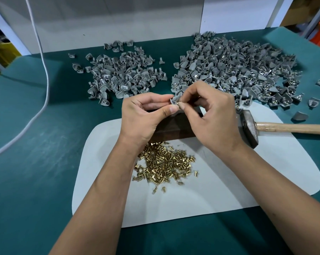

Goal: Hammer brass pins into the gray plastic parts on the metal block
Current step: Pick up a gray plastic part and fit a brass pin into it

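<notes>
**Inspector A:** What did the hands hold at the time of inspection?

**Inspector B:** The left hand (pixel 146 115) held a gray part (pixel 175 99) between thumb and curled fingers, above the block (pixel 174 129). The right hand (pixel 210 115) pinched a brass pin (pixel 178 103) at thumb and forefinger, its grip narrow, the pin touching the part's lower edge. Whether the pin was seated in the part, I could not tell.

**Inspector A:** And the block?

**Inspector B:** It was dark, lay on a white mat (pixel 247 181) and was largely covered by both hands.

**Inspector A:** The stock?

**Inspector B:** Loose pins (pixel 164 162) were heaped on the mat just in front of the block, under the left wrist. Two gray heaps lay behind on the green desk (pixel 26 162): a smaller left pile (pixel 122 74) and a larger right pile (pixel 238 70), the latter showing brass in several pieces. A few strays lay at the far right.

**Inspector A:** The hammer?

**Inspector B:** The hammer (pixel 247 127) lay unheld to the right of the block, head on the mat's edge, wooden handle pointing right. A white cable (pixel 45 70) ran down the desk's left side.
</notes>
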Demonstrator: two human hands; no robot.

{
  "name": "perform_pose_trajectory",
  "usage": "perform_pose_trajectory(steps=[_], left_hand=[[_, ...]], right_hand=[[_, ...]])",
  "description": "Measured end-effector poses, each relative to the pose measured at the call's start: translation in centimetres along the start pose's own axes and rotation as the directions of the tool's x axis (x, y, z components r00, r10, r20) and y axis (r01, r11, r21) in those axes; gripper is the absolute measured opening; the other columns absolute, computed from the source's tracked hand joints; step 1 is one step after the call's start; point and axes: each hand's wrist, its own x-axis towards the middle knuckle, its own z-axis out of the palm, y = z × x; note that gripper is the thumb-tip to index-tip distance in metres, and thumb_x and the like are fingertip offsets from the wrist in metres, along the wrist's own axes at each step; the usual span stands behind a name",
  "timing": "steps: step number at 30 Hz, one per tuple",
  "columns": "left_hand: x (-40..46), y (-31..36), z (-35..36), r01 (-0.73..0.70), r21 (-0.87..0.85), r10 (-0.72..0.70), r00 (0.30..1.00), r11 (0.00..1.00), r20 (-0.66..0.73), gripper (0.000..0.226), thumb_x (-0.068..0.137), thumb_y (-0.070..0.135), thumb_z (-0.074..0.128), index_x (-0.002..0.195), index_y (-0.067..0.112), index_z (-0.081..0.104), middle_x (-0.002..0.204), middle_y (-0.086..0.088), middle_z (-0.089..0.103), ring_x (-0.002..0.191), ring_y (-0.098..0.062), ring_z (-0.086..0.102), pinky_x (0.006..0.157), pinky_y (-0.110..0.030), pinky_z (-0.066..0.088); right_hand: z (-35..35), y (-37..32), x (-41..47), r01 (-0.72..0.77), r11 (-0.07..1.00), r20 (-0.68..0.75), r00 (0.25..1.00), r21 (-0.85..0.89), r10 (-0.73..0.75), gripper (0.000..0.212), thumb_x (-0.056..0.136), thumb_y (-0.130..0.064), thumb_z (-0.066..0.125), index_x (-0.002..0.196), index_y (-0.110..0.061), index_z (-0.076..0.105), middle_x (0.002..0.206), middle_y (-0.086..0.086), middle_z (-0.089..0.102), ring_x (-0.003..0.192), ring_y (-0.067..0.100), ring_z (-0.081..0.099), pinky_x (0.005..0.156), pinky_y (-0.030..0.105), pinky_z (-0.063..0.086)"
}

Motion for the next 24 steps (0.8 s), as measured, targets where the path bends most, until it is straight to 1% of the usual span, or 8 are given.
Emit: perform_pose_trajectory(steps=[4, 7, 10, 12, 15, 18, 20, 24], left_hand=[[0.2, 0.2, -0.3, -0.003, 0.001, 0.003, 1.000, 1.000, 0.010, 0.026, 0.074, 0.005, 0.086, 0.098, 0.010, 0.078, 0.089, -0.007, 0.080, 0.081, -0.015, 0.077, 0.075, -0.023, 0.060], [0.1, 0.3, -0.3, 0.001, 0.004, -0.001, 1.000, 1.000, 0.030, 0.026, 0.076, 0.005, 0.085, 0.101, 0.010, 0.078, 0.091, -0.007, 0.080, 0.083, -0.017, 0.077, 0.075, -0.023, 0.060], [0.0, 0.3, -0.3, -0.008, 0.024, 0.007, 1.000, 1.000, 0.025, 0.028, 0.078, 0.006, 0.084, 0.105, 0.008, 0.077, 0.092, -0.007, 0.080, 0.085, -0.016, 0.077, 0.078, -0.025, 0.060], [0.0, 0.5, -0.3, -0.055, 0.086, 0.053, 0.998, 0.995, 0.034, 0.034, 0.078, 0.009, 0.085, 0.111, 0.010, 0.076, 0.097, -0.005, 0.080, 0.093, -0.015, 0.076, 0.086, -0.027, 0.059], [0.0, 0.9, -0.2, -0.190, 0.238, 0.175, 0.981, 0.953, 0.084, 0.047, 0.075, 0.010, 0.089, 0.120, 0.011, 0.074, 0.110, -0.001, 0.078, 0.107, -0.012, 0.073, 0.097, -0.028, 0.056], [0.0, 1.1, 0.0, -0.249, 0.350, 0.240, 0.968, 0.903, 0.071, 0.043, 0.073, 0.013, 0.091, 0.114, 0.013, 0.077, 0.105, 0.005, 0.078, 0.100, -0.008, 0.074, 0.090, -0.024, 0.057], [0.0, 1.0, 0.2, -0.243, 0.339, 0.243, 0.969, 0.909, 0.043, 0.037, 0.074, 0.011, 0.091, 0.109, 0.012, 0.079, 0.101, 0.005, 0.079, 0.094, -0.008, 0.075, 0.086, -0.025, 0.059], [-0.1, 1.0, 0.9, -0.249, 0.322, 0.268, 0.963, 0.913, -0.014, 0.030, 0.077, 0.006, 0.088, 0.105, 0.009, 0.078, 0.095, 0.001, 0.079, 0.088, -0.010, 0.077, 0.084, -0.029, 0.062]], right_hand=[[-0.6, 0.2, 0.2, -0.023, 0.998, 0.041, 0.999, 0.053, 0.021, 0.011, 0.089, -0.006, 0.075, 0.100, -0.006, 0.073, 0.093, -0.003, 0.073, 0.089, 0.010, 0.071, 0.080, 0.033, 0.061], [-0.7, 0.2, 0.3, 0.028, 1.000, 0.015, 1.000, -0.010, -0.028, 0.010, 0.089, -0.007, 0.076, 0.099, -0.006, 0.077, 0.094, -0.003, 0.075, 0.089, 0.006, 0.070, 0.082, 0.029, 0.059], [-0.7, 0.2, 0.3, 0.076, 0.995, 0.014, 0.997, -0.061, -0.075, 0.006, 0.091, -0.006, 0.074, 0.096, -0.005, 0.077, 0.093, 0.000, 0.073, 0.088, 0.009, 0.066, 0.082, 0.022, 0.053], [-0.6, 0.2, 0.4, 0.065, 0.996, 0.022, 0.998, -0.068, -0.063, 0.004, 0.092, -0.004, 0.072, 0.095, -0.003, 0.074, 0.093, 0.003, 0.069, 0.088, 0.013, 0.062, 0.080, 0.022, 0.049], [-0.6, 0.3, 0.5, 0.026, 0.997, 0.019, 0.999, -0.075, -0.025, 0.005, 0.094, -0.002, 0.067, 0.096, -0.001, 0.071, 0.093, 0.005, 0.067, 0.088, 0.017, 0.061, 0.079, 0.024, 0.048], [-0.6, 0.3, 0.6, -0.007, 0.997, 0.002, 1.000, -0.078, 0.007, 0.006, 0.094, -0.003, 0.066, 0.097, 0.000, 0.071, 0.093, 0.005, 0.068, 0.088, 0.015, 0.061, 0.080, 0.018, 0.046], [-0.6, 0.2, 0.6, -0.023, 0.997, 0.000, 1.000, -0.069, 0.023, 0.006, 0.094, -0.004, 0.066, 0.097, -0.001, 0.071, 0.092, 0.004, 0.068, 0.087, 0.014, 0.061, 0.080, 0.016, 0.046], [-0.4, -0.1, 0.5, -0.046, 0.998, 0.009, 0.999, -0.043, 0.046, 0.007, 0.095, -0.004, 0.066, 0.098, 0.000, 0.071, 0.093, 0.006, 0.068, 0.087, 0.016, 0.062, 0.079, 0.023, 0.049]])
